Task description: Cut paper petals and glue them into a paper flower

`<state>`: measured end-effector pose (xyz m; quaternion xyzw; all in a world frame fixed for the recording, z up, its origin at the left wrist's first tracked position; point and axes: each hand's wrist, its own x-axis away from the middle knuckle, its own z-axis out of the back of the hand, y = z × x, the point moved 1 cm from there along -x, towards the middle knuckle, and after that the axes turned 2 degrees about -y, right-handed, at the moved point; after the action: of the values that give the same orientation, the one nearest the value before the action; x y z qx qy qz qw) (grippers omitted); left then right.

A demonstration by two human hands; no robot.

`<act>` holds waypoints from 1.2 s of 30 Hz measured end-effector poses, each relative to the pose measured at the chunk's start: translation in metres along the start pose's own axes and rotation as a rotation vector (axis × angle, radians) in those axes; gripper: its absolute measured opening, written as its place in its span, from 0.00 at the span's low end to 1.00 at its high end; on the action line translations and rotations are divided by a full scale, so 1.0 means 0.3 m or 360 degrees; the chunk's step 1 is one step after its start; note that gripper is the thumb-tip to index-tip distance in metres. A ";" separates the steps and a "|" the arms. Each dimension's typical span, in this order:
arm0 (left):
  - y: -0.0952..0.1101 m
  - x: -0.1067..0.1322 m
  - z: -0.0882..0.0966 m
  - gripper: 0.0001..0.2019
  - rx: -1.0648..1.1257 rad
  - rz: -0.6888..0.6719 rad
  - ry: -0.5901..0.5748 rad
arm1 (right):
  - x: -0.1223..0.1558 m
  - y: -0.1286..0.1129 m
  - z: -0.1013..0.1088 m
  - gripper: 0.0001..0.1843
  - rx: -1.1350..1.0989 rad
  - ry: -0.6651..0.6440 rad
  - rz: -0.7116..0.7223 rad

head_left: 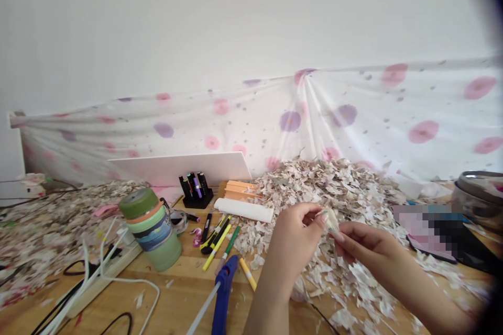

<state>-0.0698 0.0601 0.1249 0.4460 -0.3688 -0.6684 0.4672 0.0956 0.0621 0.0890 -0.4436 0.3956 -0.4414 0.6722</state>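
Observation:
Both my hands meet over the wooden table, in front of a big heap of pale, dried petal-like flakes. Between them is a small, thin, off-white petal-like piece. My left hand pinches it from the left with thumb and bent fingers. From the right, my right hand grips its lower edge between thumb and fingertips. Loose flakes lie scattered beneath both hands. A blue glue gun with a white glue stick in its back is just left of my left forearm.
A green tumbler stands left, beside a white power strip with tangled cables. Markers and a black pen holder sit mid-table. At right lie a dark phone-like object and a lidded jar. More flakes cover the left.

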 end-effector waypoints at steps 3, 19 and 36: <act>-0.005 0.004 -0.001 0.12 -0.0024 -0.0010 -0.0020 | 0.000 0.001 -0.001 0.23 0.0008 -0.0043 -0.0006; -0.017 0.006 -0.019 0.10 -0.0131 -0.0053 0.0039 | 0.001 0.025 -0.006 0.17 -0.0162 0.0132 -0.0027; -0.015 -0.010 -0.031 0.13 -0.0049 -0.0054 -0.0083 | 0.003 -0.001 -0.008 0.21 -0.0275 0.0179 0.0128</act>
<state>-0.0619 0.0635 0.1184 0.4275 -0.3627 -0.6933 0.4528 0.0937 0.0606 0.0886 -0.4581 0.4868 -0.4027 0.6254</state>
